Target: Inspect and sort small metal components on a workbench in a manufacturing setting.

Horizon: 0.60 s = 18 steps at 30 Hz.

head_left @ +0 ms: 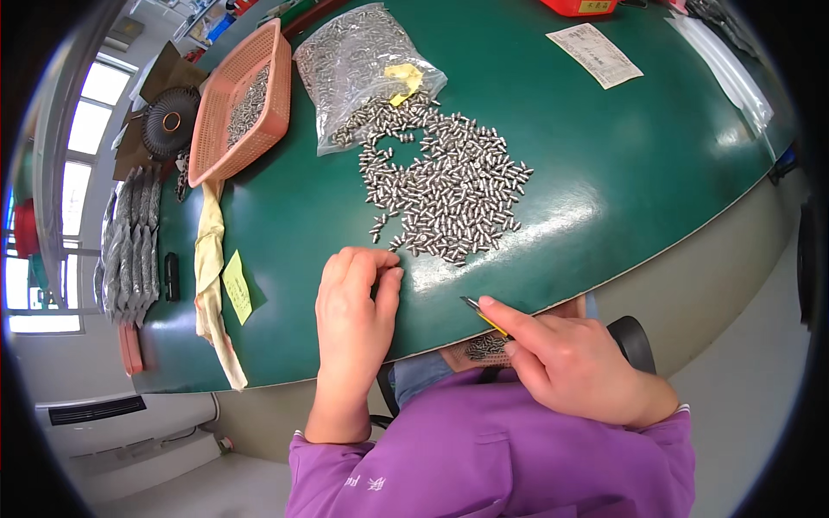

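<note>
- Your left hand (356, 289) is curled narrow at the near-left edge of the metal parts (466, 194); whether its fingertips pinch one, I cannot tell.
- Your right hand (570, 358) holds a slender yellow tool (494, 322) with a dark tip; your grip covers its other end.
- The pile lies mid-worktop (604, 173), its far side meeting a clear bag (345, 52), whose creased plastic blurs the contents.
- Far left, the pink basket (278, 104) partly hides its load behind its wall.
- Below the near edge, more small pieces (488, 348) show only partly.
- The far-right red container (570, 7) is cut off.
</note>
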Each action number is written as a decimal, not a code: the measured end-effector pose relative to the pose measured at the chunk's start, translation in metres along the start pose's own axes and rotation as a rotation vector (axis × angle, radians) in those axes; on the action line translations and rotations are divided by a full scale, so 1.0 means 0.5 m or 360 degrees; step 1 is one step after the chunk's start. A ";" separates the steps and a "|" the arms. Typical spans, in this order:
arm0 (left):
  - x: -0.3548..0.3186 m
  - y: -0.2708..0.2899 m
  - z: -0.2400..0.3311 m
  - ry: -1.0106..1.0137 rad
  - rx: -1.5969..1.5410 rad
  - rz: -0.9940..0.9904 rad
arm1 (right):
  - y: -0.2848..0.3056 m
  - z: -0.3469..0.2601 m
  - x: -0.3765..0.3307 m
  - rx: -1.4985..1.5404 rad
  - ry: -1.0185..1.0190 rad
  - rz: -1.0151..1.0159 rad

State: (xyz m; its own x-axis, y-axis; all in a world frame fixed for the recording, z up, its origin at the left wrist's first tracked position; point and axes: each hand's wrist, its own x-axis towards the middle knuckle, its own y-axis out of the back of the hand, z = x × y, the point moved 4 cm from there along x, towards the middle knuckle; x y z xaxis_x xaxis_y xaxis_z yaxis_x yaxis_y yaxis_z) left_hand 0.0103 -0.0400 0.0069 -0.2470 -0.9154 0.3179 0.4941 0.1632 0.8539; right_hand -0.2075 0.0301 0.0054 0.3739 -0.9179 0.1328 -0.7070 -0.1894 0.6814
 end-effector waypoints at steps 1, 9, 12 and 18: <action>-0.001 -0.001 -0.004 0.0097 -0.0079 -0.0001 | 0.001 0.001 0.001 0.0010 0.0011 0.0023; 0.001 -0.005 -0.012 0.0136 -0.0024 0.0020 | 0.001 0.005 0.001 -0.0033 0.0053 -0.0006; 0.000 -0.008 -0.005 0.0127 -0.0105 -0.0033 | 0.000 0.006 0.000 0.0022 0.0026 0.0025; -0.013 -0.004 0.034 -0.0094 -0.0305 -0.0196 | -0.004 0.005 0.001 0.0008 -0.0004 0.0039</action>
State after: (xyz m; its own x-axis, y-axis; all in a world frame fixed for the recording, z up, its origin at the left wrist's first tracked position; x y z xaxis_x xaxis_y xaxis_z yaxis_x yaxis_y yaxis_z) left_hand -0.0029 -0.0279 0.0102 -0.3608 -0.9000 0.2446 0.6050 -0.0262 0.7958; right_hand -0.2076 0.0293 0.0020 0.3552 -0.9230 0.1477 -0.7191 -0.1689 0.6741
